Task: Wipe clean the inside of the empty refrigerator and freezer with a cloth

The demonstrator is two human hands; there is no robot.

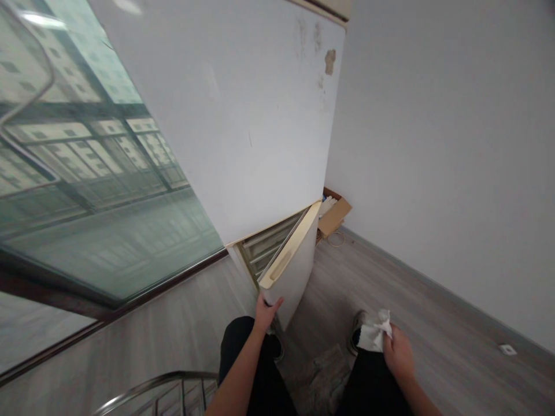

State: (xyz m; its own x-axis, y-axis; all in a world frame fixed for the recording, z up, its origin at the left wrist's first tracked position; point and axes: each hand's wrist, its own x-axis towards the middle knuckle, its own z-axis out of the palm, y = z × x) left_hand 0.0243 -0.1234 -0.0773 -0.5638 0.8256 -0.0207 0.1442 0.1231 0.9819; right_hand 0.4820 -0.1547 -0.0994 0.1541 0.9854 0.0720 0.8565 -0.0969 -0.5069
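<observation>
Grey plank floor [403, 300], a white wall and a big glass pane at left frame a tall white fridge [243, 115], its lower door [291, 271] ajar w/ drawers [264, 245] showing inside. Left hand [265, 312]: grip hooked over that door's near free corner, so the step in hand reads as swinging the door. Right hand [399, 355]: grip pinched on a crumpled white cloth [373, 335] above the knee, clear of the fridge.

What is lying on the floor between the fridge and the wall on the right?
An open cardboard box with something white inside; the head view shows it.
</observation>
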